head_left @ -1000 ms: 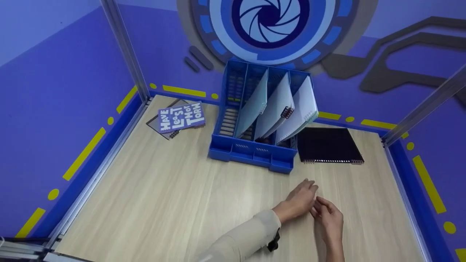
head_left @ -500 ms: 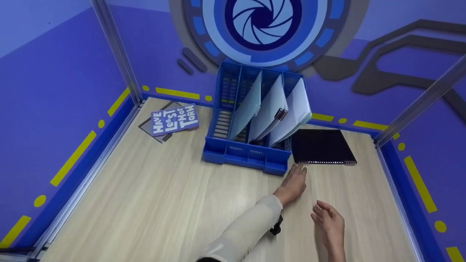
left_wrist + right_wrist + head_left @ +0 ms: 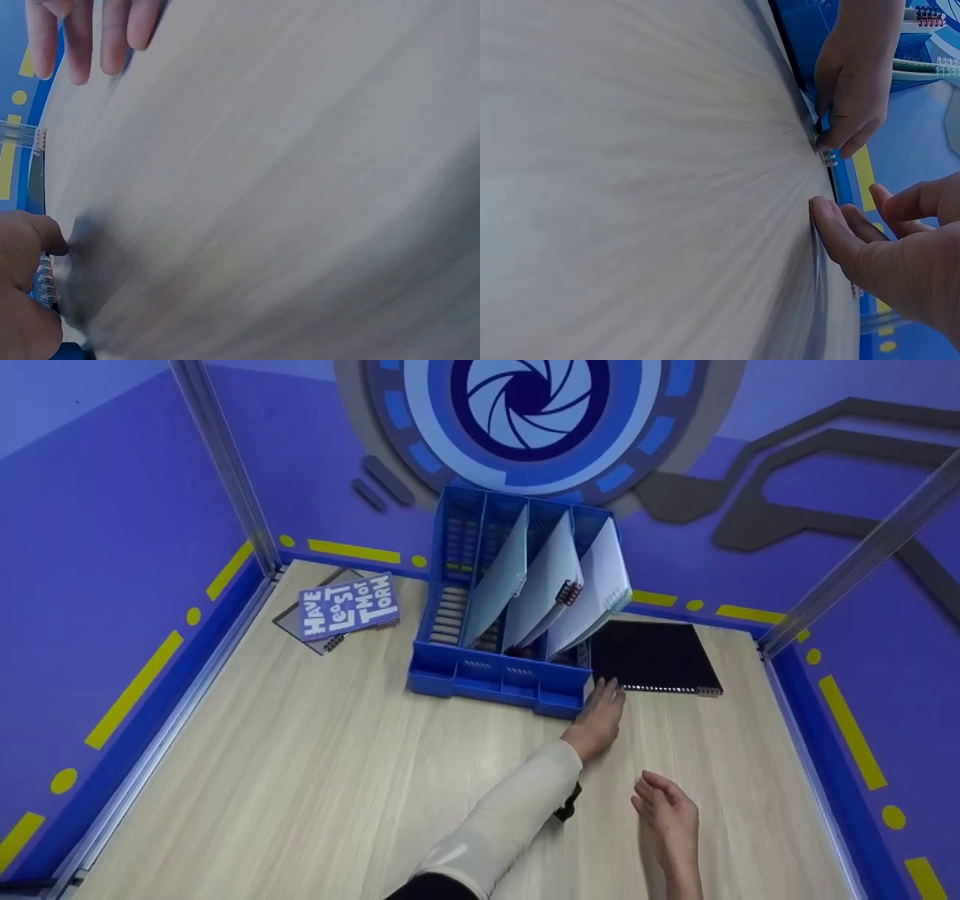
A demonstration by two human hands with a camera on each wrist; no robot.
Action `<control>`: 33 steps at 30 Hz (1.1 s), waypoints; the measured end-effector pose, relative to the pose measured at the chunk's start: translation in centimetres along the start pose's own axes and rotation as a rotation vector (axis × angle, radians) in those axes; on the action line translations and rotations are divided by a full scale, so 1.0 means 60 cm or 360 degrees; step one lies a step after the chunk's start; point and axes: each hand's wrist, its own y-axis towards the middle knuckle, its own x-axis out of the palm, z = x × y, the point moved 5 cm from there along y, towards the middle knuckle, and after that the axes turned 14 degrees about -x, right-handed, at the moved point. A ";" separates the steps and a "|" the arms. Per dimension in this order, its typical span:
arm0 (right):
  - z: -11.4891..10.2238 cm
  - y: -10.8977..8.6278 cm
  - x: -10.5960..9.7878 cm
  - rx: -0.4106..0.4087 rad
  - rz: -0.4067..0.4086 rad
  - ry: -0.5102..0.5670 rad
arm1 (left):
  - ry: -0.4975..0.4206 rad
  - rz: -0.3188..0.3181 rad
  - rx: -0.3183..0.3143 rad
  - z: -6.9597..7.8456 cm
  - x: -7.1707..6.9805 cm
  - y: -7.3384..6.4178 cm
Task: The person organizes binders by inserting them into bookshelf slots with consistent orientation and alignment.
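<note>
A black spiral notebook (image 3: pixel 656 656) lies flat to the right of the blue file rack, its coil along the near edge. My left hand (image 3: pixel 600 721) reaches beside the rack's front right corner, fingertips right at the notebook's near left corner. In the left wrist view its thumb (image 3: pixel 46 234) is close over the table, with the coil (image 3: pixel 46 281) just beneath. My right hand (image 3: pixel 671 814) is nearer the front, fingers relaxed and loosely bent, holding nothing. In the right wrist view the left hand (image 3: pixel 859 82) bends down toward the notebook's edge.
The blue file rack (image 3: pixel 487 681) stands at the back, with several spiral notebooks (image 3: pixel 544 577) leaning in its slots. A purple lettered notebook (image 3: pixel 350 606) lies over a grey notebook (image 3: pixel 294 624) at the back left. Walls and metal posts (image 3: pixel 225 465) bound the table.
My left hand has moved away from the right hand, forward to the black notebook's near left corner. The right hand stays near its place. The head view has shifted slightly.
</note>
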 end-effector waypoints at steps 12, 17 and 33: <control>0.002 0.005 0.006 0.0037 0.0002 0.0043 | 0.0445 -0.0023 0.0014 0.038 -0.005 0.014; 0.000 0.008 0.013 0.0034 -0.0020 0.0056 | 0.0641 0.0091 0.0247 0.048 -0.003 -0.005; 0.007 0.017 0.034 0.0165 -0.0114 0.0431 | 0.0833 0.0462 0.0372 0.037 0.012 -0.051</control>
